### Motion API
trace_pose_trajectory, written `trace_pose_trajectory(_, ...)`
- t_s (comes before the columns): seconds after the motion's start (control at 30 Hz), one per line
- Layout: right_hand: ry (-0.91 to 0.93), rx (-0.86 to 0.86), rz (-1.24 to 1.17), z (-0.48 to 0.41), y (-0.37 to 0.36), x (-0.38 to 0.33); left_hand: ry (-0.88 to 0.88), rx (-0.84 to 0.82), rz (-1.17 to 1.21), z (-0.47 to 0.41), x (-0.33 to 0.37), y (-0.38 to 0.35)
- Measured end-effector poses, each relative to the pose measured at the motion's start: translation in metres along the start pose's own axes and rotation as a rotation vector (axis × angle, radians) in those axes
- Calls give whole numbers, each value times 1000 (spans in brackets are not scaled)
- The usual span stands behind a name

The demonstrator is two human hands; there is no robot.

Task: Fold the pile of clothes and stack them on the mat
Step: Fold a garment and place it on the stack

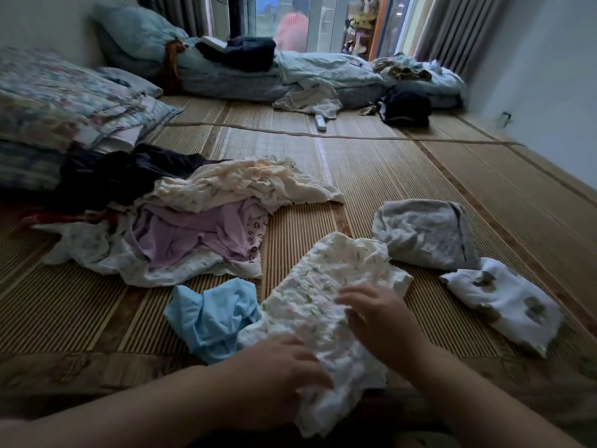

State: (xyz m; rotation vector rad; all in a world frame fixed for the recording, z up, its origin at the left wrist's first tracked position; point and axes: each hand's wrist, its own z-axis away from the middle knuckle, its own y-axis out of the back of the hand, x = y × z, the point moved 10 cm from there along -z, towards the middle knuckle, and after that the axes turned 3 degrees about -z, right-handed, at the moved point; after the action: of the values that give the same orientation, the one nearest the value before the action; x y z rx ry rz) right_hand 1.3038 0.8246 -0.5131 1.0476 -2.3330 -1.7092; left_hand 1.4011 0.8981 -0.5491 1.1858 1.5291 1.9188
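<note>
A white floral garment (329,279) lies crumpled on the woven mat (403,176) right in front of me. My left hand (281,373) grips its near edge with curled fingers. My right hand (378,321) rests on top of it, fingers stretched out to the left. A light blue garment (210,318) lies bunched just left of it. Further left is the unfolded pile (193,218) of cream, lilac, white and dark clothes. To the right lie a folded grey piece (426,234) and a folded white piece with dark prints (504,302), side by side.
Stacked floral pillows (64,101) sit at the left. Rumpled bedding (323,72) runs along the back, with a black bag (407,105) and a white remote (321,122) on the mat before it. A person (292,27) is beyond the glass door. A wall closes the right side.
</note>
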Motion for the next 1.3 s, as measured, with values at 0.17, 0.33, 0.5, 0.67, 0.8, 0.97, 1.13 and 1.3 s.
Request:
trace_pose_trajectory(0.17, 157, -467, 80, 70, -51, -35, 295, -133, -111, 16, -74, -14)
trace_pose_trajectory(0.33, 6, -666, 187, 87, -80, -41, 481, -180, -143, 72, -136, -8)
trace_pose_trajectory(0.5, -90, -661, 342, 90, -97, -30, 755, -260, -260, 123, -185, 3)
trace_pose_trajectory(0.67, -148, -578, 241, 89, -87, -24, 649, -214, -304, 84, -158, 11)
trace_pose_trajectory(0.8, -217, -508, -183, 79, -60, -23, 491, -147, -264, 42, -131, 10)
trace_pose_trajectory(0.97, -578, -201, -1008, 72, -12, -11, 183, 84, -144, 2, -100, 17)
trace_pose_trajectory(1.13, -919, 55, -1486, 57, -2, 39, 77, 516, 492, -28, -82, 69)
trace_pose_trajectory(1.3, -1206, 214, -1229, 51, -6, 122, 654, 516, 765, -80, -134, 72)
